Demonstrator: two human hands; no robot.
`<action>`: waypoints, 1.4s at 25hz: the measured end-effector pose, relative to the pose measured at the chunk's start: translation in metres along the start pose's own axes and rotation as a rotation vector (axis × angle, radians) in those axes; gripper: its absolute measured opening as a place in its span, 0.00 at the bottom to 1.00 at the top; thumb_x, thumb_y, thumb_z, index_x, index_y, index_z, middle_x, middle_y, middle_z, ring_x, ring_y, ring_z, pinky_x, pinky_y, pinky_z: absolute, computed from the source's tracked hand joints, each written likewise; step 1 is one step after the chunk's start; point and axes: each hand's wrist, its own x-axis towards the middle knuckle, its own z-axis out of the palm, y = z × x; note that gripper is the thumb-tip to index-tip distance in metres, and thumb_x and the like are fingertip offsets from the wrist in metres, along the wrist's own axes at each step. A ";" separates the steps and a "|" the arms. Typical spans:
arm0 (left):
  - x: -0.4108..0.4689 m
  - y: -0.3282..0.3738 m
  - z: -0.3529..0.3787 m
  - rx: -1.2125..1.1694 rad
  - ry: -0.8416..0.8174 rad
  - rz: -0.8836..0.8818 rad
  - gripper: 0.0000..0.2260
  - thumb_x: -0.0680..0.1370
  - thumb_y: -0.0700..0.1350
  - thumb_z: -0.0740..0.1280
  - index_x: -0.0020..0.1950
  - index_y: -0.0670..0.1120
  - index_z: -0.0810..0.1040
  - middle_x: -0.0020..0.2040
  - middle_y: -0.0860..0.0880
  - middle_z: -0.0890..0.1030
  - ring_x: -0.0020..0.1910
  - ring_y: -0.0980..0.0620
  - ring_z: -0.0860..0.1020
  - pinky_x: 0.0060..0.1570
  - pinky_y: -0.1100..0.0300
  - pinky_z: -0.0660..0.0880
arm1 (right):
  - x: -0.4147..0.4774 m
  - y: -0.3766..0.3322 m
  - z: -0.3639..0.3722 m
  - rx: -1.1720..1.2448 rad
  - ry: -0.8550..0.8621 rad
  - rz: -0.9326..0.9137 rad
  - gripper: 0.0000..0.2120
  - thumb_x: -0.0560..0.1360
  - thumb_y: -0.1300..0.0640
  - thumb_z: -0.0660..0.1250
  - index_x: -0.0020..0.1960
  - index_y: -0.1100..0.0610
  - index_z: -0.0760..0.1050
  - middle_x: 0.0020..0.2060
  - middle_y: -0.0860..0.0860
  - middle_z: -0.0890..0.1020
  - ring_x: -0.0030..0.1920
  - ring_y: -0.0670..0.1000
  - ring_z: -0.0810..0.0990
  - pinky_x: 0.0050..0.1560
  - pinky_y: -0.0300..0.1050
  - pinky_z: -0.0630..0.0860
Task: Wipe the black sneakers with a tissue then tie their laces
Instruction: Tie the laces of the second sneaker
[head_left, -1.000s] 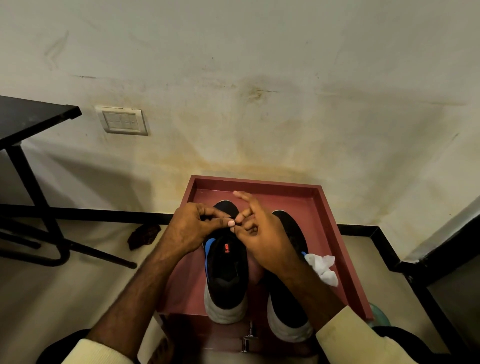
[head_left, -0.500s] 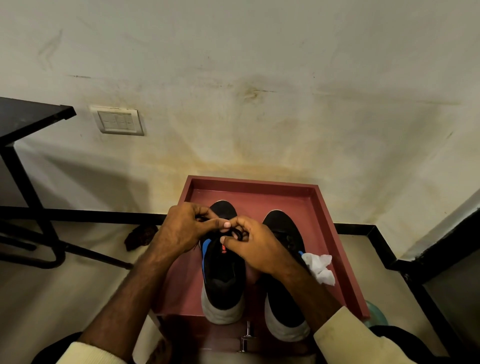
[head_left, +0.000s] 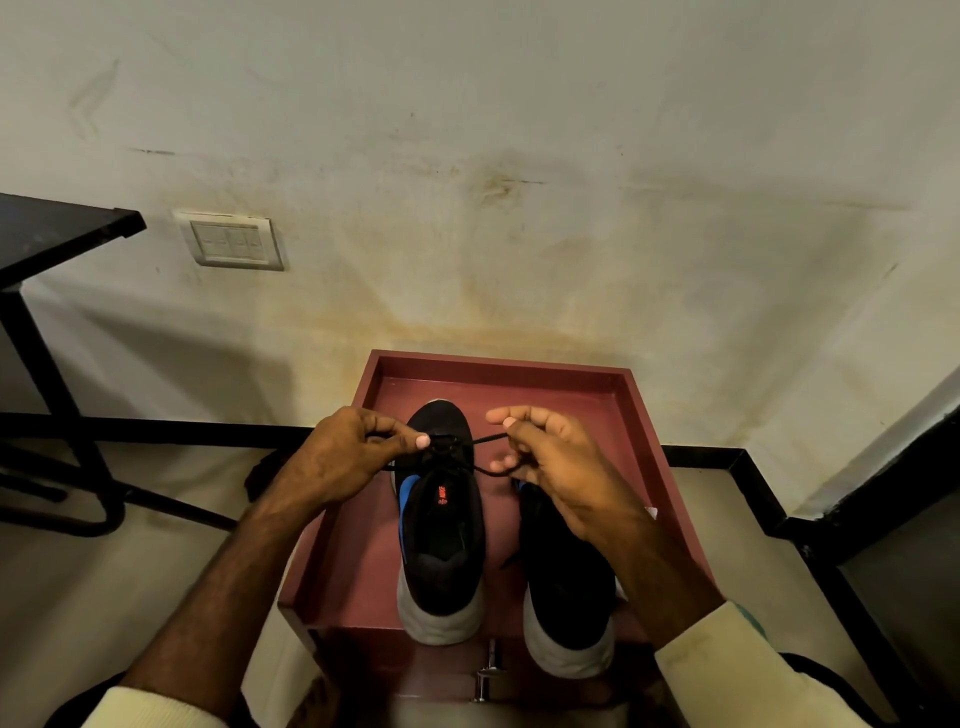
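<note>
Two black sneakers with white soles stand side by side in a dark red tray, toes toward the wall. The left sneaker has a blue lining and an orange logo on its tongue. My left hand pinches its black lace at the left of the knot. My right hand holds the lace strands at the right, drawn taut across the shoe. The right sneaker lies under my right wrist, its front hidden. Only a white corner of the tissue shows past my right wrist.
The tray sits on a red cabinet with a metal handle, close to a stained wall. A black table with metal legs stands at left. A wall switch is behind it. A dark rag lies on the floor.
My hands were together over the left sneaker's tongue; now they have pulled apart sideways, drawing the lace taut. My right hand has moved right and now covers most of the tissue.
</note>
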 end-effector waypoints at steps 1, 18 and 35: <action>0.001 -0.003 -0.004 0.030 0.037 -0.014 0.09 0.74 0.57 0.74 0.46 0.53 0.88 0.46 0.56 0.87 0.47 0.62 0.83 0.43 0.70 0.73 | 0.004 0.003 -0.005 -0.033 0.036 0.016 0.10 0.84 0.60 0.65 0.55 0.53 0.85 0.28 0.44 0.77 0.27 0.45 0.73 0.40 0.47 0.76; -0.007 -0.020 -0.009 0.476 0.203 -0.190 0.14 0.80 0.58 0.68 0.56 0.49 0.85 0.48 0.49 0.85 0.43 0.54 0.82 0.46 0.59 0.80 | -0.004 0.003 -0.011 -1.146 0.268 -0.292 0.14 0.83 0.41 0.61 0.56 0.48 0.79 0.44 0.45 0.81 0.48 0.49 0.80 0.50 0.48 0.78; -0.010 -0.013 0.030 0.376 -0.003 -0.116 0.12 0.75 0.46 0.74 0.55 0.49 0.76 0.46 0.48 0.82 0.41 0.51 0.84 0.44 0.54 0.85 | 0.000 0.031 0.027 -1.102 -0.017 -0.112 0.16 0.75 0.53 0.64 0.62 0.49 0.72 0.52 0.50 0.82 0.50 0.56 0.82 0.49 0.52 0.80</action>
